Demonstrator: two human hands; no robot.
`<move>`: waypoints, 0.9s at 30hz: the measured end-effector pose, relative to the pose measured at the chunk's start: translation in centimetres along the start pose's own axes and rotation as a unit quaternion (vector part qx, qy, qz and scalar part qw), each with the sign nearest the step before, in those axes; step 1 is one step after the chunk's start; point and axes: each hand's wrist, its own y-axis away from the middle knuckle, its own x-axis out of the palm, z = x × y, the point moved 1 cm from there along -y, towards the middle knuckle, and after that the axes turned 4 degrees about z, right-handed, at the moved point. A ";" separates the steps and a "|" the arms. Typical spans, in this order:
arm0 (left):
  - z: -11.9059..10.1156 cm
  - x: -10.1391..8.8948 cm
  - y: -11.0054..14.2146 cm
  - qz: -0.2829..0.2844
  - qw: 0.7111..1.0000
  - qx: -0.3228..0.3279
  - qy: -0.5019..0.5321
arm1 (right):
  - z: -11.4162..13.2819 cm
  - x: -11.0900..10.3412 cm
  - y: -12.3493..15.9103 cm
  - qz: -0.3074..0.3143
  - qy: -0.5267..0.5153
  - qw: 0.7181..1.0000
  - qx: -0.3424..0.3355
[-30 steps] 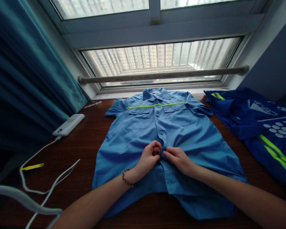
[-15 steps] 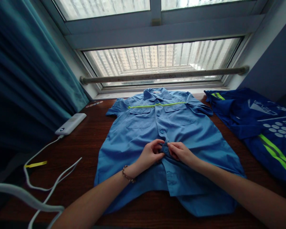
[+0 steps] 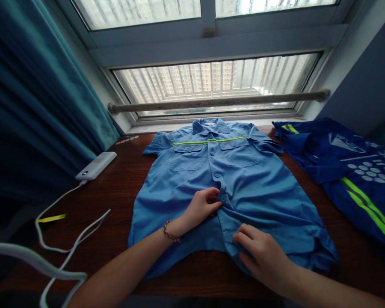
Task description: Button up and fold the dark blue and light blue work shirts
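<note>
A light blue short-sleeved work shirt point(image 3: 179, 192) lies front up, its collar toward the window and a yellow-green stripe across the chest. My left hand point(image 3: 205, 204) pinches the front placket beside a button point(image 3: 223, 198), thumb and fingers closed on the cloth. Lower down, my right hand point(image 3: 263, 252) has its fingers curled over the front edge near the hem, gripping the fabric; its fingertips are partly hidden. Another button point(image 3: 217, 176) shows above my left hand. Creases run from the placket toward the right side, where the lower corner is bunched.
On the right lies a dark blue garment point(image 3: 327, 167) with yellow-green stripes and white print. A white power bank point(image 3: 96, 166) with a white cable point(image 3: 59, 196) sits at left on the brown wooden table point(image 3: 122, 184). A metal bar point(image 3: 218, 102) crosses the window; a curtain point(image 3: 51, 85) hangs left.
My right hand has left the button and moved down and right to the shirt's lower front edge. The fabric there has shifted and bunched. My left hand stays at the placket.
</note>
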 end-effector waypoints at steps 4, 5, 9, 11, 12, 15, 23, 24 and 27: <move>-2.6 -0.4 1.5 -0.045 0.983 0.032 -0.174 | -0.9 -0.3 -0.2 -0.040 -0.296 0.944 0.136; -3.3 -0.4 2.1 -0.056 0.973 0.046 -0.219 | -1.1 -0.4 -0.2 -0.039 -0.380 0.909 0.168; -4.8 0.9 5.5 -0.041 0.936 0.074 -0.343 | -1.1 -0.7 0.2 -0.049 -0.600 0.769 0.215; -4.4 2.6 7.0 0.006 0.930 0.053 -0.365 | -1.0 -0.6 0.7 -0.074 -0.625 0.744 0.224; -4.1 3.6 7.6 0.023 0.930 0.037 -0.366 | -0.9 -0.5 0.9 -0.083 -0.622 0.743 0.232; -2.3 6.4 8.3 0.008 0.934 -0.008 -0.358 | -0.6 0.0 1.2 -0.089 -0.561 0.791 0.226; 0.9 7.4 9.1 -0.100 0.962 -0.013 -0.253 | 2.0 1.4 1.0 -0.020 -0.243 0.967 0.078; 0.9 7.2 9.5 -0.100 0.967 -0.017 -0.232 | 2.3 1.5 1.1 -0.019 -0.222 0.972 0.070; 0.5 6.6 10.3 -0.090 0.985 -0.035 -0.144 | 2.8 1.5 1.2 -0.016 -0.186 0.981 0.046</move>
